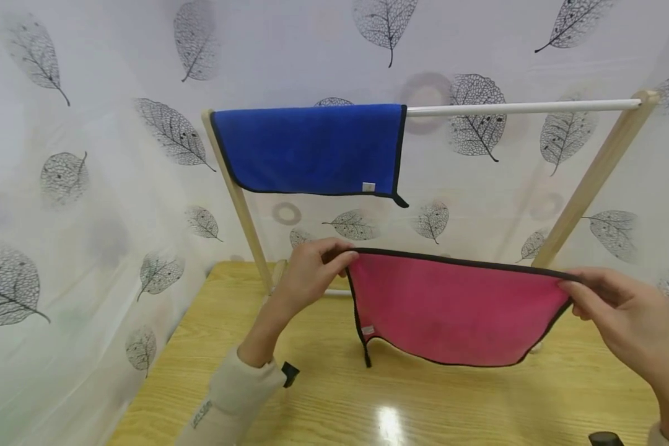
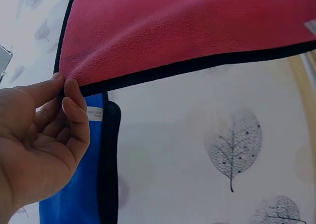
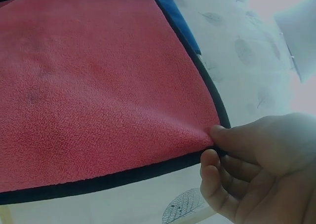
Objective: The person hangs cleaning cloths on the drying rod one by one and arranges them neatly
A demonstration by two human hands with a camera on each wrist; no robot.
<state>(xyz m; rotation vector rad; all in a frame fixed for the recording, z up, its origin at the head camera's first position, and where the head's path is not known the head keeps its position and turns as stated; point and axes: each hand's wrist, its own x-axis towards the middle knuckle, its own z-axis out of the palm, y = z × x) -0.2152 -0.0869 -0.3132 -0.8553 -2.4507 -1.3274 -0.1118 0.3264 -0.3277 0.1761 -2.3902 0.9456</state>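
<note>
A pink towel (image 1: 451,310) with black edging is stretched between both hands above the table, its lower edge hanging loose. My left hand (image 1: 312,269) pinches the upper left corner between thumb and fingers; the left wrist view shows that hand (image 2: 49,130) at the black-edged corner. The opposite upper corner is pinched by my right hand (image 1: 630,316), and in the right wrist view the thumb of the hand (image 3: 261,160) presses on the pink pile. Behind and higher up, a blue towel (image 1: 312,148) with black edging hangs folded over the left part of a white rod (image 1: 524,108).
Two wooden posts, left (image 1: 240,210) and right (image 1: 596,179), carry the rod. The frame stands on a wooden table (image 1: 201,371) against a leaf-patterned sheet (image 1: 89,217). A small black object (image 1: 290,374) shows beside the left cuff.
</note>
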